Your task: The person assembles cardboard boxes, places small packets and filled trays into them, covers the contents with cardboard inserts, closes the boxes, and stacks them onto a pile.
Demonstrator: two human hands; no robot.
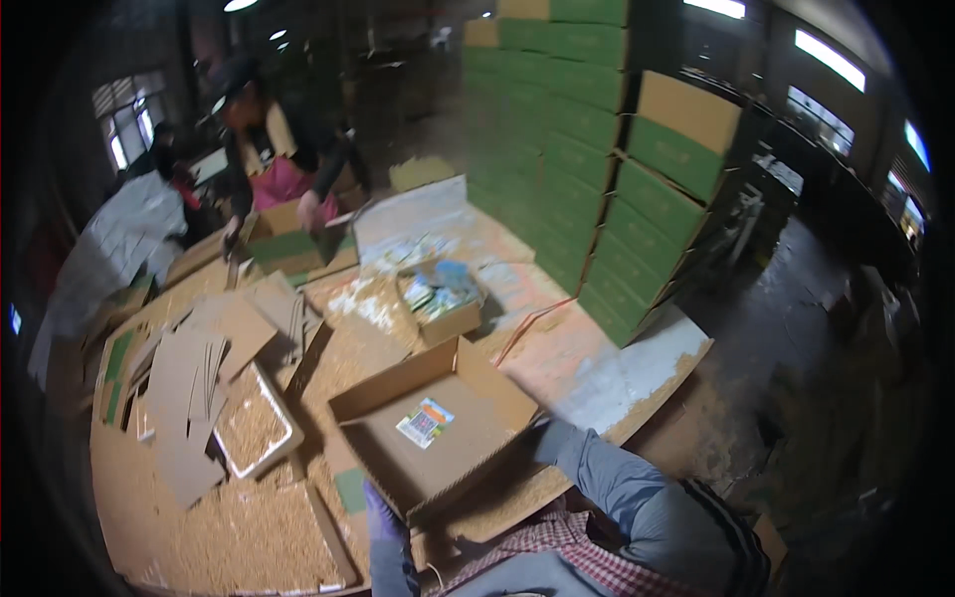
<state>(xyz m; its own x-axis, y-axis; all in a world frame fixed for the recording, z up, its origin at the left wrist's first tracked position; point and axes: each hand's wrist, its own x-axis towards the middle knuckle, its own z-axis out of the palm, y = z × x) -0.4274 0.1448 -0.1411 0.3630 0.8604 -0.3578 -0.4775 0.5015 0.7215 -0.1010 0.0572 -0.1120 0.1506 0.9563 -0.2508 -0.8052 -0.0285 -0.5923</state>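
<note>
An open, shallow cardboard box (pixel 398 470) is tilted in front of me, with a small colourful printed card (pixel 426 423) lying on its floor. At its near left corner, my left hand (pixel 382 513) in a purple glove grips the outside of the wall. My right hand (pixel 543 439) holds the right-hand side of the box, its fingers partly hidden by the cardboard. Beyond the box stands a smaller carton (pixel 453 322) filled with similar colourful cards and something blue.
Loose cardboard sheets (pixel 179 398) and a white tray (pixel 295 435) of small tan grains lie left, with more grains (pixel 239 537) spread nearby. Green-and-brown boxes (pixel 577 139) are stacked at the far right. Across the table, a co-worker (pixel 284 159) handles a green-and-brown box (pixel 288 251).
</note>
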